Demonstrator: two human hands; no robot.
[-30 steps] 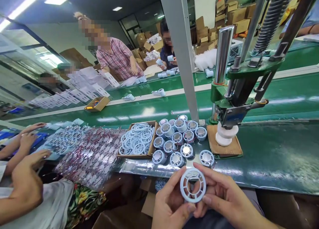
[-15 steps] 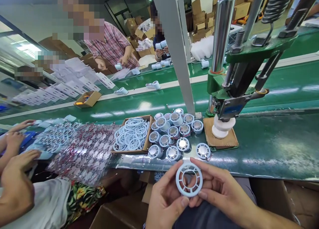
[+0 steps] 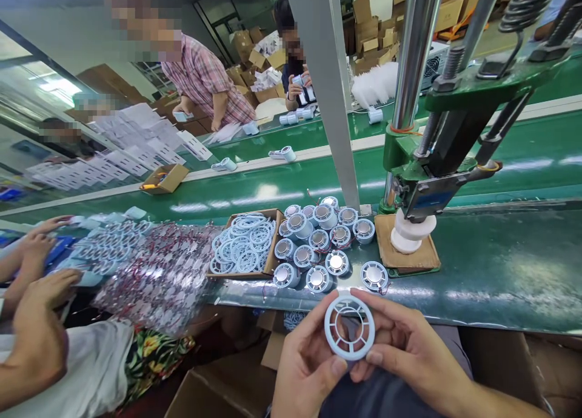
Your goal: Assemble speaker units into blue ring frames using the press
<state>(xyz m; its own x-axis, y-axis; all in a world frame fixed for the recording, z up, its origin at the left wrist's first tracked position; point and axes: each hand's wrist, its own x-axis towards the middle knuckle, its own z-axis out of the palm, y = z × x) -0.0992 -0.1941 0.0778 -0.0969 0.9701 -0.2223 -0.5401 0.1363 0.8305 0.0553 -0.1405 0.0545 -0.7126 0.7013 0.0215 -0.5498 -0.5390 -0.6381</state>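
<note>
Between my two hands, in front of the bench edge, is a light blue spoked plastic ring [image 3: 350,349] with an open centre, its face turned up toward me. My left hand [image 3: 305,356] grips its left side between thumb and fingers. The right side is pinched by my right hand [image 3: 404,340], thumb at the lower rim and index finger at the top. Just beyond my fingers stands a round light blue housing with a silver disc [image 3: 374,275]. More such housings [image 3: 319,240] are clustered behind it, some with thin red wires.
A cardboard box of loose rings [image 3: 248,262] sits left of the housings. To the right stands a green hand press [image 3: 411,163] with a white plunger [image 3: 413,231] over a brown pad [image 3: 425,257]. Wired parts on plastic [image 3: 159,272] lie near a co-worker's arms [image 3: 40,321]. A grey post [image 3: 325,85] rises behind.
My hands keep the same hold on the ring; the whole view has shifted slightly. Across the belt, the person in a plaid shirt has moved a light blue part to the left.
</note>
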